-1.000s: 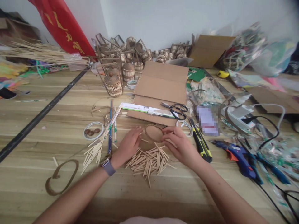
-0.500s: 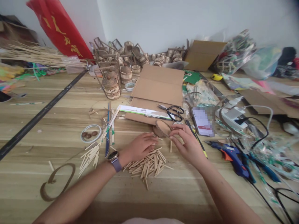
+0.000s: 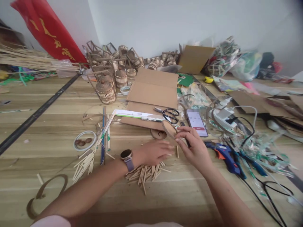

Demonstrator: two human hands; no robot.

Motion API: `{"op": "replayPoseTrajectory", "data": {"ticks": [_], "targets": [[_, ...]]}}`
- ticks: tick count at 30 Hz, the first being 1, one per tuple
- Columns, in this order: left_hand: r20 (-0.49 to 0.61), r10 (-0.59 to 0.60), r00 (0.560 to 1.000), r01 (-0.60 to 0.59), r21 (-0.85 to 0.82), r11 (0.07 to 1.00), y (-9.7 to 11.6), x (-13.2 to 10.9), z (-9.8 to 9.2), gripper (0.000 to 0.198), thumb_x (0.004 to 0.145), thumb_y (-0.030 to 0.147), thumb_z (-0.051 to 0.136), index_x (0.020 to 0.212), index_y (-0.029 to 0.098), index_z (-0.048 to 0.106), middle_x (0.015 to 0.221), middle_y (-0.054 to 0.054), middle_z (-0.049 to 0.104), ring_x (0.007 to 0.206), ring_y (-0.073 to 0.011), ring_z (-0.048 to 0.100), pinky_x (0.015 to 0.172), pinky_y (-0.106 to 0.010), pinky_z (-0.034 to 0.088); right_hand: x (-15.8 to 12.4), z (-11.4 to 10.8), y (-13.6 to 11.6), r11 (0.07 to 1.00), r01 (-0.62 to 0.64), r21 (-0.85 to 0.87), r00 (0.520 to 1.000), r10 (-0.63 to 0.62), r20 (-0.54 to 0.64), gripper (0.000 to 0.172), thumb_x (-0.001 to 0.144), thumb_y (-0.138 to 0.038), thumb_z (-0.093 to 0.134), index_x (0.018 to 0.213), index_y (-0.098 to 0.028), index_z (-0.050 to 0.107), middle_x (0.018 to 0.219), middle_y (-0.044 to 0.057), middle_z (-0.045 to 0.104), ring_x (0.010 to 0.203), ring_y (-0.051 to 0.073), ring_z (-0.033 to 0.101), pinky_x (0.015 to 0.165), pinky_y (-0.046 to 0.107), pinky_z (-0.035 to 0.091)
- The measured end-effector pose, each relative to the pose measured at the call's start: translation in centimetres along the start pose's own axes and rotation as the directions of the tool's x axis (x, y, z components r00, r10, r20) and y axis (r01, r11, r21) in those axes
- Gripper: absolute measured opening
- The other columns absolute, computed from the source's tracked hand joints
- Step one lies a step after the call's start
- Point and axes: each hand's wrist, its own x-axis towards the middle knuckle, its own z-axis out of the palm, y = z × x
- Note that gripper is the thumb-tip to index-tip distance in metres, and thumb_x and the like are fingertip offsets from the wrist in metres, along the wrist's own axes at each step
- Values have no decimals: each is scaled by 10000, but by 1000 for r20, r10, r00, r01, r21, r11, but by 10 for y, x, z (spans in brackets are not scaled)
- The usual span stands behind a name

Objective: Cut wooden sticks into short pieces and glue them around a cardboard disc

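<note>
My right hand pinches the edge of a shallow round disc with a tan face and a brown rim, holding it tilted above the table. A second round brown disc with a dark mark lies just behind it. My left hand, with a watch on the wrist, is palm down over the near pile of short wooden sticks. Its fingers stretch to the right, slightly blurred, and no object shows in them. One single stick lies between my two hands.
Scissors and a clipboard-like strip lie on cardboard ahead. To the right are a phone, a glue gun and pliers amid cables. A white ring stands left. Small lidded baskets crowd the back.
The view has shifted, sliding the table things leftward. My left hand has moved right relative to the sticks. My right hand has lifted the disc off the other one, which now shows.
</note>
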Motion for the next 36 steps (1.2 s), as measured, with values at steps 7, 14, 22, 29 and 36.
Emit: {"op": "replayPoseTrajectory", "data": {"ticks": [7, 14, 22, 29, 36], "targets": [[103, 133, 986, -152, 213, 965, 10, 31, 29, 205, 926, 232, 528, 1063, 137, 648, 1171, -117, 660, 1148, -273, 548, 1009, -393, 409, -4, 4, -10, 999, 33, -12, 999, -33, 39, 95, 914, -186, 491, 911, -241, 568, 1123, 114, 567, 1070, 262, 589, 876, 422, 508], [8, -28, 1000, 26, 193, 981, 17, -29, 0, 265, 972, 274, 453, 1135, 159, 627, 1236, -85, 650, 1206, -252, 529, 1072, -430, 366, -6, 7, -10, 999, 50, 9, 998, -51, 45, 94, 912, -172, 498, 911, -234, 568, 1120, 118, 572, 1089, 263, 580, 895, 430, 505], [77, -31, 997, 31, 4, 1000, -9, -39, -4, 380, 992, 297, 386, 1338, 232, 529, 1444, -58, 485, 1405, -228, 327, 1148, -422, 293, -2, 11, -9, 998, 58, 20, 997, -59, 56, 90, 917, -172, 498, 920, -230, 566, 1154, 124, 560, 1111, 270, 560, 916, 465, 488], [91, 107, 990, -109, 18, 994, 17, -37, 15, 345, 965, 292, 463, 1273, 194, 583, 1414, -94, 518, 1374, -241, 385, 1150, -409, 298, -6, 12, -9, 998, 65, 10, 995, -65, 69, 95, 919, -157, 490, 920, -228, 552, 1146, 128, 548, 1119, 270, 556, 911, 463, 495], [68, 62, 996, -64, 17, 998, 32, -59, 6, 382, 989, 339, 402, 1324, 212, 535, 1432, -86, 499, 1378, -228, 376, 1153, -421, 290, -3, 19, -15, 989, 149, 17, 977, -150, 151, 115, 918, -140, 482, 908, -222, 562, 1113, 130, 570, 1098, 266, 567, 887, 450, 514]]}}
